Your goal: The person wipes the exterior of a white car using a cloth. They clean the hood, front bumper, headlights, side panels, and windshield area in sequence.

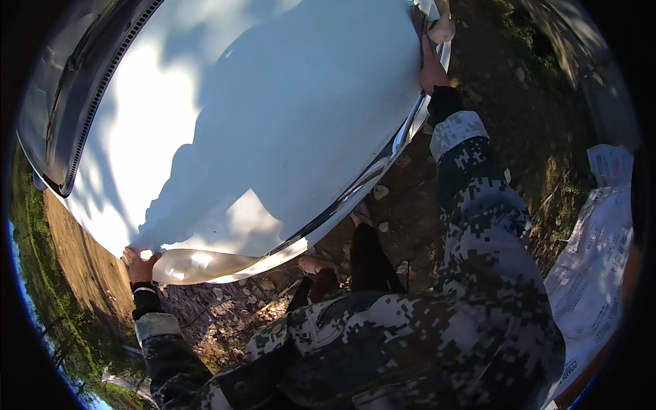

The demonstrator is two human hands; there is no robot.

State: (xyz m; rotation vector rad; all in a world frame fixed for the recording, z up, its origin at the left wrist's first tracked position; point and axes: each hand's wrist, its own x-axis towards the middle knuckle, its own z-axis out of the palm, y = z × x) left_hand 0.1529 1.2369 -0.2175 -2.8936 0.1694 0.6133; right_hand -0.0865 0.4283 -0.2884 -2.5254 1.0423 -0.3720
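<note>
A white car bonnet stretches out before me, partly in shade and partly in bright sun. My left hand touches its near corner, beside a clouded, yellowish headlight. The thumb stands apart from the fingers there, and I see nothing held in that hand. At the far front corner, my right hand lies along the bonnet's edge with its fingers stretched forward. Next to those fingers is a dark patch, too unclear to name. A pale, lens-like part sits just beyond. The right fingertips are partly hidden.
The windscreen and a wiper are at upper left. Below the bumper, stones and dry leaves cover the dirt, with two bare feet among them. White printed sacking lies at right. Grass borders the left.
</note>
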